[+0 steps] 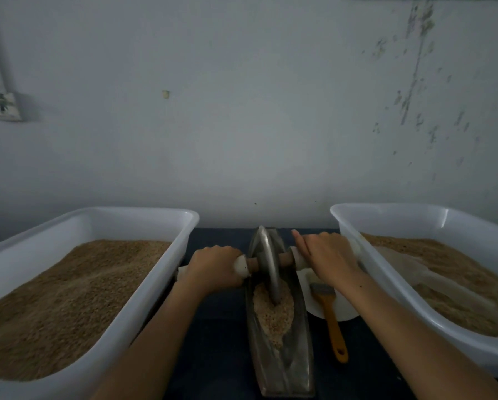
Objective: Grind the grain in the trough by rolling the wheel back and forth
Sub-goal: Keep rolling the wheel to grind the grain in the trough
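A long boat-shaped metal trough [301,342] runs away from me at the table's middle. Pale crushed grain [273,313] lies heaped in its middle. A metal wheel [266,261] stands upright in the trough's far half, its lower rim in the grain. A wooden axle with white-wrapped ends passes through the wheel. My left hand [213,267] grips the left handle with curled fingers. My right hand [325,258] lies over the right handle, its fingers stretched forward across it.
A white tub [143,295] of brown grain stands at the left, another white tub [386,272] with grain at the right. A yellow-handled brush [331,319] lies on a white plate [346,311] right of the trough. A wall rises just behind the table.
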